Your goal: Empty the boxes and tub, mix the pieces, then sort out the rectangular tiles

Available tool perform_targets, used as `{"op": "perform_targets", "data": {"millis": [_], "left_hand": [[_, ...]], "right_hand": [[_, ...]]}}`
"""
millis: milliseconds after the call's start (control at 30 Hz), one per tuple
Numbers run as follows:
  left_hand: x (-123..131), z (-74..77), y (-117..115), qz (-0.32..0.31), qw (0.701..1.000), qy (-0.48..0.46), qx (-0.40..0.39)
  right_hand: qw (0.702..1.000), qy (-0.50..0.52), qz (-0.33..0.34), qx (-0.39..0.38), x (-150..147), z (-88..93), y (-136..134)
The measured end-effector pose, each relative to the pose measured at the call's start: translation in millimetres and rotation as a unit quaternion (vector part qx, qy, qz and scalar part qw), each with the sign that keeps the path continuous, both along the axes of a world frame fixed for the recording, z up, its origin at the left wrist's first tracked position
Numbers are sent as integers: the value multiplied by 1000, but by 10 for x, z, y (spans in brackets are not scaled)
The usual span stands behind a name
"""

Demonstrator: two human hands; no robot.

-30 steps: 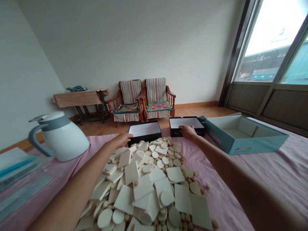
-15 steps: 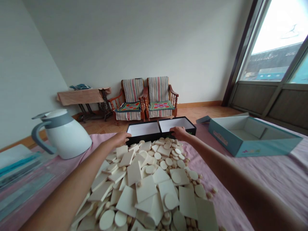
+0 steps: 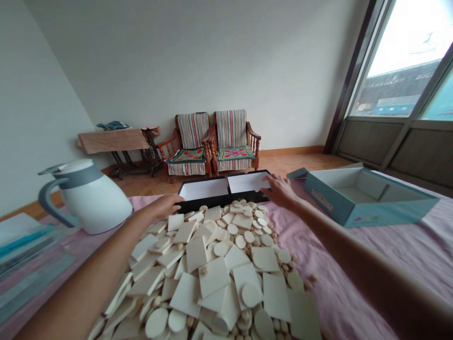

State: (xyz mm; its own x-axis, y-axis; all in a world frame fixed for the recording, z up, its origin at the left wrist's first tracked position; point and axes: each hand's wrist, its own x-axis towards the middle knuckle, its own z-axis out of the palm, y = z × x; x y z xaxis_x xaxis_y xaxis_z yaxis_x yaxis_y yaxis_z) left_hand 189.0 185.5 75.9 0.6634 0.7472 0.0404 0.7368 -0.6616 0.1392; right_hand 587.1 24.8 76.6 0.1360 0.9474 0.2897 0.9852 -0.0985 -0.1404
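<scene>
1. The left black open box point(image 3: 198, 203) and the right black open box point(image 3: 242, 194) are lying end to end beyond the pile of pale wooden pieces point(image 3: 212, 278), their long axes running roughly left to right; their facing ends are meeting or nearly meeting.
2. The left hand point(image 3: 166, 207) is resting at the left box's outer end, fingers curling toward its near corner. Whether they are pinching the wall, I cannot tell.
3. The right hand point(image 3: 282, 190) is reaching to the right box's outer end with fingers spreading and thumb standing apart; it is not closing around anything. Fingertips are overlapping the box's edge in this view, so contact is unclear.
4. Each box is lying inward of its nearer hand: the left box to the right of the left hand, the right box to the left of the right hand. The pair is thus sitting between the two hands, along one line.
5. The blue open box point(image 3: 389, 215) is standing on the pink cloth point(image 3: 304, 231), right of the right hand and apart from the black pair.
</scene>
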Motion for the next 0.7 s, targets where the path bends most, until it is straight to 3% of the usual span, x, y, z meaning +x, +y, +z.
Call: {"op": "perform_targets", "data": {"millis": [67,133,233,300,467,700], "left_hand": [[-31,20,-67,-9,1000,0,10],[-52,36,-126,-13,1000,1,24],[-40,47,-214,-11,999,1,43],[-8,50,-285,-6,998,0,58],[75,44,-477,-4,995,-3,96],[68,19,-677,-21,992,-3,125]], "right_hand": [[991,-41,-120,49,385,43,-286],[972,-79,-216,37,769,35,-575],[963,-49,-261,-46,1162,-40,-890],[959,-27,-273,-72,1257,-84,-970],[948,-16,-308,-84,1043,-8,-809],[969,-8,-233,-79,298,61,-470]]}}
